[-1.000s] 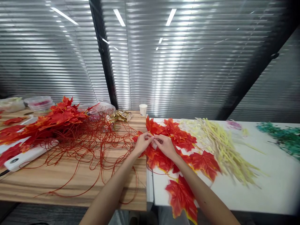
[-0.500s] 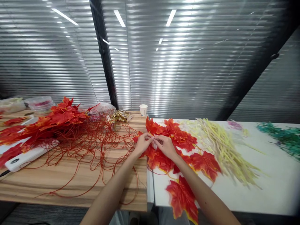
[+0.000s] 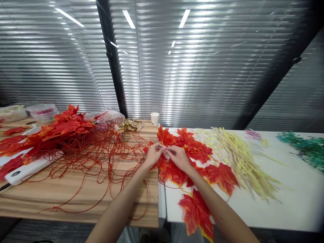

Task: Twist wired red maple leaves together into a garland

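My left hand (image 3: 155,154) and my right hand (image 3: 177,156) meet at their fingertips in the middle of the view, both closed in a pinch. Whatever lies between the fingers is too small to make out. Around and beneath them spread red artificial maple leaves (image 3: 221,175) with yellow edges, lying mostly on the white table (image 3: 273,212). One large leaf (image 3: 196,213) hangs over the front edge, beside my right forearm. Thin red cords (image 3: 110,168) lie tangled to the left of my left hand, on the wooden table (image 3: 76,192).
More red leaves (image 3: 67,126) are heaped at the left, near a white power strip (image 3: 32,168). Behind stand a paper cup (image 3: 154,118), gold packets (image 3: 133,125) and plastic containers (image 3: 43,111). Yellow stems (image 3: 243,158) and green foliage (image 3: 303,146) lie to the right.
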`<state>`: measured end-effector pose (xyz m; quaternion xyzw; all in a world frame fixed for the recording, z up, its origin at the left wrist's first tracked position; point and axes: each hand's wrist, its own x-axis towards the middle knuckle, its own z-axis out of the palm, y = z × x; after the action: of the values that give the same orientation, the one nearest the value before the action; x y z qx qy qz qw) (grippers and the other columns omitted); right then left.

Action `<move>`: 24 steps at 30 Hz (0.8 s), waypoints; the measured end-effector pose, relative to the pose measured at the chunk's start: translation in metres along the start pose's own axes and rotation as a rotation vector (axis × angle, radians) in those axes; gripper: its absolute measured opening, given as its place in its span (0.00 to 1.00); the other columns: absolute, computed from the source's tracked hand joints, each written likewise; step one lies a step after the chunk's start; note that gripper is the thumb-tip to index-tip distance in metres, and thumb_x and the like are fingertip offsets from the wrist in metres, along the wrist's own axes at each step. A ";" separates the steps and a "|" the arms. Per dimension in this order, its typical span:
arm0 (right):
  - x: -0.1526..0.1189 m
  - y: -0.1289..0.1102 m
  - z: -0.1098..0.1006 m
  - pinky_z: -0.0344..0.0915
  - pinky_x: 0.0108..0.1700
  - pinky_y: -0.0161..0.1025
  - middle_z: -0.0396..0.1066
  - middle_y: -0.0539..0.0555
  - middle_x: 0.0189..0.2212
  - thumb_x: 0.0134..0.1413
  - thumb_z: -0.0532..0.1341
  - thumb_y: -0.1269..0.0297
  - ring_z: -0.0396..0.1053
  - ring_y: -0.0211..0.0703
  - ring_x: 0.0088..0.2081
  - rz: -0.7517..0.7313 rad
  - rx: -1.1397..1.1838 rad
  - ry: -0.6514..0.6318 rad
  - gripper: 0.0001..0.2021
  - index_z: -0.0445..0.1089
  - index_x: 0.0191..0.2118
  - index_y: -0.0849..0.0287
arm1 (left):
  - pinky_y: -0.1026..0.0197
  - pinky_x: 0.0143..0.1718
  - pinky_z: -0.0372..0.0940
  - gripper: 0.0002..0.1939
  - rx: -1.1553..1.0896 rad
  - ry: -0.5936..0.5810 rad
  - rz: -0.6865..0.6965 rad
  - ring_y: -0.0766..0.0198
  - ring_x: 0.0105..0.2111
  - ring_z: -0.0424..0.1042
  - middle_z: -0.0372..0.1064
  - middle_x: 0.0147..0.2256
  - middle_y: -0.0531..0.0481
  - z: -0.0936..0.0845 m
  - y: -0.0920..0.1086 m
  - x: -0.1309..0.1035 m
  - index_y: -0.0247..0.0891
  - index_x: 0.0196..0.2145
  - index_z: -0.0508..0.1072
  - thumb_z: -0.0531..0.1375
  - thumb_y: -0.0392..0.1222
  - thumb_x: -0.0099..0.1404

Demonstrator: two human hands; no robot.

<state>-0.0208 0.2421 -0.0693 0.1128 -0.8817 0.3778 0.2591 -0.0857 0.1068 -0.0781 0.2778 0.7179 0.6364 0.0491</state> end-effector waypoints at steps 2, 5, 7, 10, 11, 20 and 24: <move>0.000 0.000 0.000 0.61 0.32 0.33 0.71 0.52 0.28 0.53 0.55 0.66 0.66 0.37 0.28 0.003 0.002 0.002 0.08 0.72 0.32 0.59 | 0.65 0.33 0.63 0.12 -0.002 -0.004 0.009 0.67 0.27 0.68 0.69 0.25 0.49 0.000 0.000 0.000 0.33 0.27 0.68 0.57 0.46 0.56; 0.000 -0.001 0.000 0.61 0.33 0.33 0.70 0.52 0.27 0.54 0.55 0.65 0.66 0.37 0.28 0.002 0.012 -0.012 0.09 0.72 0.32 0.58 | 0.65 0.33 0.63 0.11 0.006 -0.005 0.022 0.67 0.27 0.68 0.68 0.25 0.50 0.000 0.001 0.000 0.33 0.26 0.68 0.56 0.45 0.57; 0.000 -0.002 0.000 0.61 0.32 0.32 0.70 0.51 0.26 0.54 0.54 0.65 0.66 0.36 0.28 0.003 0.018 -0.016 0.09 0.71 0.32 0.58 | 0.65 0.33 0.63 0.11 0.016 -0.002 0.026 0.68 0.27 0.68 0.68 0.25 0.50 0.000 0.001 0.000 0.33 0.26 0.67 0.56 0.45 0.57; 0.000 -0.002 0.000 0.60 0.32 0.32 0.71 0.51 0.27 0.54 0.54 0.65 0.66 0.36 0.28 0.006 0.009 -0.008 0.09 0.71 0.31 0.58 | 0.64 0.33 0.63 0.10 0.019 0.000 0.026 0.67 0.27 0.68 0.67 0.25 0.50 0.000 0.001 0.000 0.33 0.26 0.67 0.55 0.44 0.57; 0.000 -0.002 0.000 0.60 0.33 0.32 0.71 0.51 0.27 0.54 0.54 0.65 0.66 0.36 0.28 0.008 0.005 -0.006 0.09 0.71 0.30 0.58 | 0.64 0.33 0.63 0.10 0.022 0.003 0.027 0.67 0.27 0.68 0.67 0.25 0.50 0.001 0.001 0.000 0.33 0.26 0.67 0.55 0.44 0.57; 0.001 -0.001 -0.001 0.60 0.33 0.33 0.71 0.52 0.28 0.56 0.52 0.65 0.66 0.36 0.29 0.009 -0.012 -0.018 0.11 0.71 0.30 0.59 | 0.64 0.34 0.63 0.10 0.011 0.002 0.031 0.68 0.27 0.68 0.68 0.24 0.50 0.001 0.000 0.000 0.33 0.26 0.66 0.55 0.43 0.58; 0.002 -0.001 -0.001 0.59 0.32 0.32 0.70 0.52 0.26 0.58 0.50 0.64 0.65 0.36 0.27 -0.001 -0.010 -0.025 0.14 0.70 0.27 0.59 | 0.65 0.32 0.64 0.09 -0.019 -0.016 0.011 0.68 0.26 0.68 0.67 0.24 0.50 0.002 0.000 0.000 0.33 0.26 0.66 0.55 0.43 0.57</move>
<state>-0.0214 0.2415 -0.0673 0.1168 -0.8866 0.3720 0.2488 -0.0845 0.1083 -0.0783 0.2863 0.7100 0.6411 0.0539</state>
